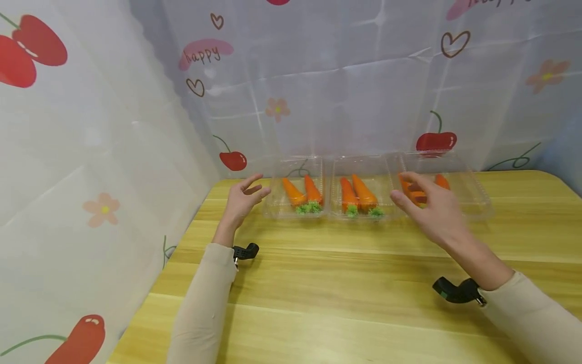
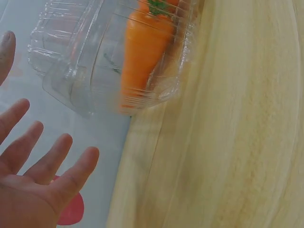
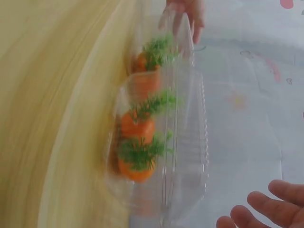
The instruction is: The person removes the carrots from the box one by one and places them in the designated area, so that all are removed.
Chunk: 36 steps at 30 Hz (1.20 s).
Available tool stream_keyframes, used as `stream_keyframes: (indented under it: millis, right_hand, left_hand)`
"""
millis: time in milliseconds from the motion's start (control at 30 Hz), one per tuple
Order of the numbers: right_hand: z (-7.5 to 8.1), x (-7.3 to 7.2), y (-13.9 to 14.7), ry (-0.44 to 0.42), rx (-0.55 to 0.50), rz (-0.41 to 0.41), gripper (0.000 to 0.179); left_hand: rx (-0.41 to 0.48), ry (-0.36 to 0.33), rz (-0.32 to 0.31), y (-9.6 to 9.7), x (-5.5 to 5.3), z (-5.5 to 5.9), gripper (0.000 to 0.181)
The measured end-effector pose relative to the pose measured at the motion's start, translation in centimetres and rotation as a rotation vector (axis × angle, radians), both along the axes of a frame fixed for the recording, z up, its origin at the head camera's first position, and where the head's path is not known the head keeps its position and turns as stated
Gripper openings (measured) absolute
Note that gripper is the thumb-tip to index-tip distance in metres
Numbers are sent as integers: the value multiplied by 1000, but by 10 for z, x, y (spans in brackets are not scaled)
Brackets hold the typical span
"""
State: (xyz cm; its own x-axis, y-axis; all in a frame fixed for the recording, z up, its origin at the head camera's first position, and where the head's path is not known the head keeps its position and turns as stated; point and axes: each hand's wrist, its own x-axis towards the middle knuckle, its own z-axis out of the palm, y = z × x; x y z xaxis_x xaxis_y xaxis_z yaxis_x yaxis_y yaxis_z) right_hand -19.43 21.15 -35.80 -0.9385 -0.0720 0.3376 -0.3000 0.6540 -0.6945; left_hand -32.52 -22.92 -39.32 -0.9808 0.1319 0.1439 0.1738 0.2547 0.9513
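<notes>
Three clear plastic clamshell boxes stand in a row along the back of the table, their lids raised. Two orange carrots with green tops lie in the left box (image 1: 272,208); one carrot (image 2: 145,52) shows large through its wall in the left wrist view. The middle box (image 1: 334,207) holds another pair of carrots (image 1: 365,192). Orange carrots (image 1: 442,181) also show in the right box (image 1: 475,205), partly hidden behind my right hand (image 1: 434,210). That hand's thumb and fingers are apart, holding nothing. My left hand (image 1: 241,199), fingers spread, is beside the left box's outer side.
The wooden table (image 1: 327,288) reaches back to a hanging cloth (image 1: 345,111) printed with cherries, hearts and flowers. Another cloth wall (image 1: 109,151) runs along the left edge. Black camera mounts (image 1: 245,251) stick out from both wrists, low over the wood.
</notes>
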Motion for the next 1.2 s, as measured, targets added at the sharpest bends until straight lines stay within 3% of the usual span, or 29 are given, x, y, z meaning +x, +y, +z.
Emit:
stream_keyframes:
  millis: [300, 833, 1067, 1200]
  right_hand:
    - [-11, 0, -28, 1, -113, 32, 49]
    - [-33, 0, -88, -160, -293, 142, 46]
    - [-47, 0, -116, -205, -282, 199, 48]
    - [-53, -4, -130, -262, -337, 240, 47]
  left_hand:
    - [95, -60, -5, 2, -2, -11, 54]
    - [143, -83, -16, 7, -5, -16, 55]
    - [131, -120, -7, 4, 0, -17, 54]
    - [134, -136, -5, 3, 7, -16, 55]
